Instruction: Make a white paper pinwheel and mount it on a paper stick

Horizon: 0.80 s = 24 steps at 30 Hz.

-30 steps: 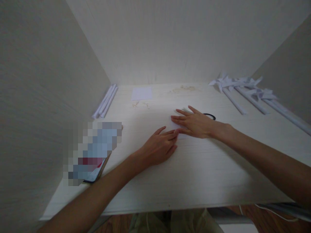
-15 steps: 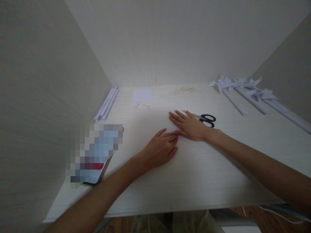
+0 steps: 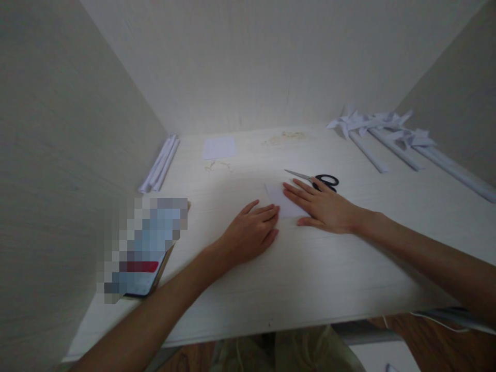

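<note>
Our left hand (image 3: 251,235) and right hand (image 3: 325,206) are both bare, with no gloves, rings or bands that we can make out, and the nails look short and plain. Our forearms are uncovered along their whole visible length, from wrist to the picture's lower corners, so no sleeve shows on either side, and neither wrist carries a watch or bracelet. Below the near edge we see a bit of our pale, greenish-beige clothing (image 3: 287,351), creased in soft folds.
</note>
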Each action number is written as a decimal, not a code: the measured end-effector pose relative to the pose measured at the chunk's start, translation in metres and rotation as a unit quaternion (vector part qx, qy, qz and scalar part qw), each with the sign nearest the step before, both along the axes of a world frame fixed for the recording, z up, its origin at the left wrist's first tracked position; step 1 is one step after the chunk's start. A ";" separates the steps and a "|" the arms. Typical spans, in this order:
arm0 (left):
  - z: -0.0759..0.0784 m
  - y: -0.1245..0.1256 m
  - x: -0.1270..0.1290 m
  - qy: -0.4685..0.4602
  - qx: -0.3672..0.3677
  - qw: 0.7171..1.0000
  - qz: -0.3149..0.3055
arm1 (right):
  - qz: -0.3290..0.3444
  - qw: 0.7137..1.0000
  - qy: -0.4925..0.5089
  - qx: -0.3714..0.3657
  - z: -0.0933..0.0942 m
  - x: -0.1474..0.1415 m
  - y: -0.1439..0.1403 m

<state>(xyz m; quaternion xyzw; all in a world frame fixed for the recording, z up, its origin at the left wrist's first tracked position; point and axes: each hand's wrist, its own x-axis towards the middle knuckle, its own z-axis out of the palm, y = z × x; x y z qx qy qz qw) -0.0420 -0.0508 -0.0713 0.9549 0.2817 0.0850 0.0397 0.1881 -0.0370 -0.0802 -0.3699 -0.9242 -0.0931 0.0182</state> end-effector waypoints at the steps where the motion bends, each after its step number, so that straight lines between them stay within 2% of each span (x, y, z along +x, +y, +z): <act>1: 0.000 0.000 0.000 -0.001 0.000 1.000 0.000 | 0.000 1.000 -0.003 0.000 0.000 0.005 -0.004; 15: -0.004 0.000 -0.006 -0.028 -0.007 1.000 0.002 | -0.029 0.999 0.031 -0.021 -0.001 0.051 -0.050; 18: -0.006 0.000 -0.008 -0.037 -0.012 0.999 -0.005 | -0.052 0.997 0.051 -0.027 -0.004 0.050 -0.055; 22: -0.006 0.001 -0.008 -0.040 -0.009 0.999 -0.008 | -0.087 0.990 0.113 -0.019 -0.006 0.035 -0.054; 24: -0.005 0.000 -0.007 -0.037 -0.007 0.999 -0.007 | -0.070 0.989 0.131 -0.027 -0.006 0.024 -0.052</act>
